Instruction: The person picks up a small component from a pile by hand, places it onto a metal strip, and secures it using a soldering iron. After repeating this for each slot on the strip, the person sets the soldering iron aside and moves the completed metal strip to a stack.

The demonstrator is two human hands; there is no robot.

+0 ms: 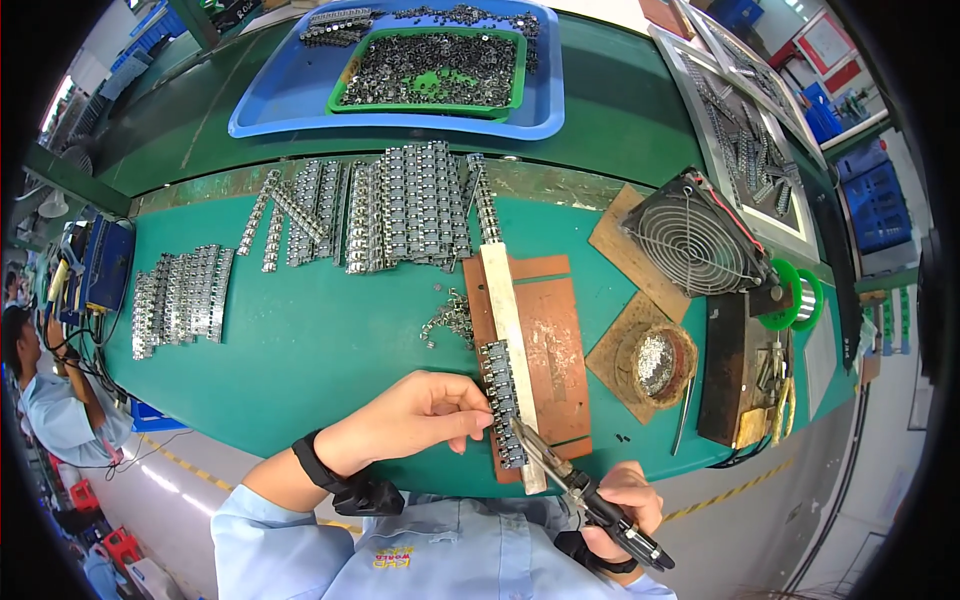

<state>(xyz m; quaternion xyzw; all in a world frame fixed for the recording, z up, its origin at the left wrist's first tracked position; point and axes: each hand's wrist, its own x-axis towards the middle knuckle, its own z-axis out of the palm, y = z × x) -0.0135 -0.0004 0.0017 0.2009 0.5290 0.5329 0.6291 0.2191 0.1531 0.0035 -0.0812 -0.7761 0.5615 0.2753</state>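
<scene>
My left hand (425, 418) is closed in a pinch at the left edge of a strip of small dark metal-and-blue components (499, 395). What its fingertips hold is too small to tell. The strip lies along a pale wooden bar (510, 330) on a brown board (550, 340). In my right hand (630, 500) are black-handled pliers (585, 490), slanting up to the left. Their tapered metal tip meets the lower part of the strip, close to my left fingertips. Just beyond my left hand lies a loose pile of small metal parts (453, 320).
Rows of component strips (410, 205) line the back, with another group (183, 300) at left. Behind them, a blue tray (270, 95) holds a green tray (520, 80) of small parts. At right are a fan (690, 230), a round pot (660, 365) and a wire spool (800, 300).
</scene>
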